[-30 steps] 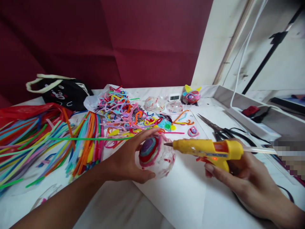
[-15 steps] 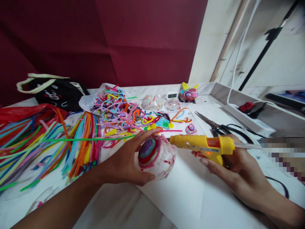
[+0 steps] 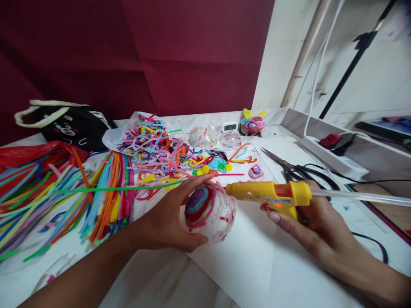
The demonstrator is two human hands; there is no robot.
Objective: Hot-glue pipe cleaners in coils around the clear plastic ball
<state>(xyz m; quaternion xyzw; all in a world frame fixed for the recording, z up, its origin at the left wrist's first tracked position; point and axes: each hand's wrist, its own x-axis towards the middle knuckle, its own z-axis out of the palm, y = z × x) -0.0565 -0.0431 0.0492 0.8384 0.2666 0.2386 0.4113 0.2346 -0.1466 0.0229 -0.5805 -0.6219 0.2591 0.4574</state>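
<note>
My left hand (image 3: 175, 218) is closed around a clear plastic ball (image 3: 221, 220), thumb below and fingers on top. A coil of purple, blue, red and pink pipe cleaner (image 3: 199, 205) covers the ball's left side, and whitish glue smears its right. In my right hand (image 3: 316, 235) is a yellow hot glue gun (image 3: 263, 192), its small light glowing orange. The nozzle points left at the ball's upper edge, by a pink strand; whether it touches, I cannot tell. A clear glue stick (image 3: 359, 196) sticks out of the gun's back.
Bundled pipe cleaners (image 3: 109, 196) lie left, with a heap of curled pieces (image 3: 160, 149) behind. Black-handled scissors (image 3: 289, 167) and a power strip (image 3: 340, 156) are at right. A black bag (image 3: 73, 126), a timer (image 3: 230, 127) and a decorated ball (image 3: 253, 123) with yellow ears stand at the back.
The whole view has shifted slightly, with background things now a little further left. Both hands keep their grips, and the glue gun stays at the ball's upper edge.
</note>
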